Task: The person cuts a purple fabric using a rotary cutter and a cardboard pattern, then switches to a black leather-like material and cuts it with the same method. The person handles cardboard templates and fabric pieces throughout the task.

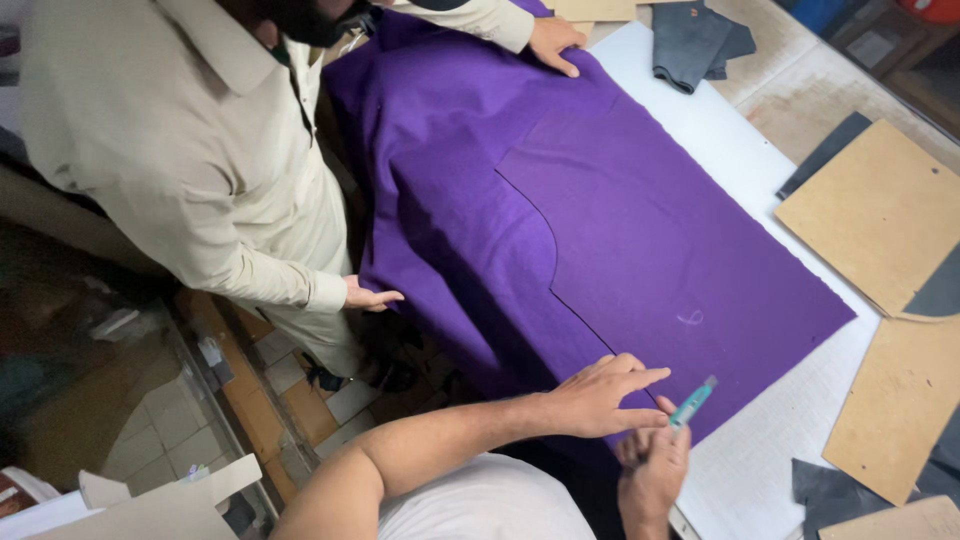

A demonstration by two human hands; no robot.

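A large purple cloth lies over a white table, with a second purple piece laid on top of it. My left hand presses flat on the cloth's near edge, fingers pointing right. Just below it, my right hand holds a small teal tool with its tip at the cloth's edge. Whether the tool is a cutter or a marker is unclear. A faint white chalk mark shows on the cloth.
A co-worker in a beige shirt stands at the left. One of that person's hands rests on the cloth's far end, the other on its hanging side. Brown cardboard templates and grey fabric pieces lie at the right.
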